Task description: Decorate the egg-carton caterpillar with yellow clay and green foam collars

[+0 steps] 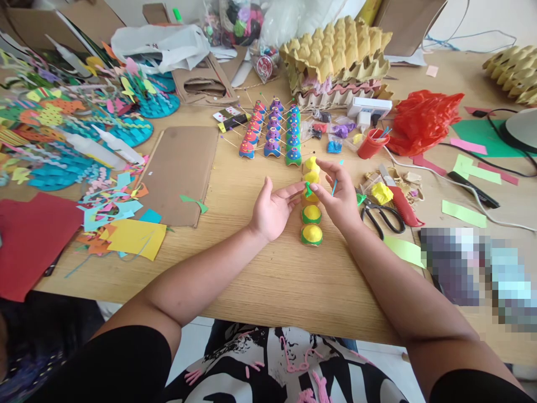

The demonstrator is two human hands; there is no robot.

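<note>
A row of egg-carton cups (311, 234) stands in front of me, covered in yellow modelling clay, with green clay around the nearest cups. Over the row I have a small lump of green clay (308, 189) between my hands. My left hand (272, 211) is palm up with fingers stretched out, its fingertips against the clay and its thumb apart. From the right, my right hand (339, 196) presses the lump with its thumb. A thin blue stick (334, 187) shows between the right thumb and index finger; whether it is held, I cannot tell.
Behind are three painted carton rows (272, 131) with pins sticking out. Stacked egg trays (335, 56) and a red plastic bag (425, 123) stand farther back. Scissors (384, 215) and a red-handled knife (405, 204) lie right; cardboard (180, 173) and paper scraps (113, 207) lie left.
</note>
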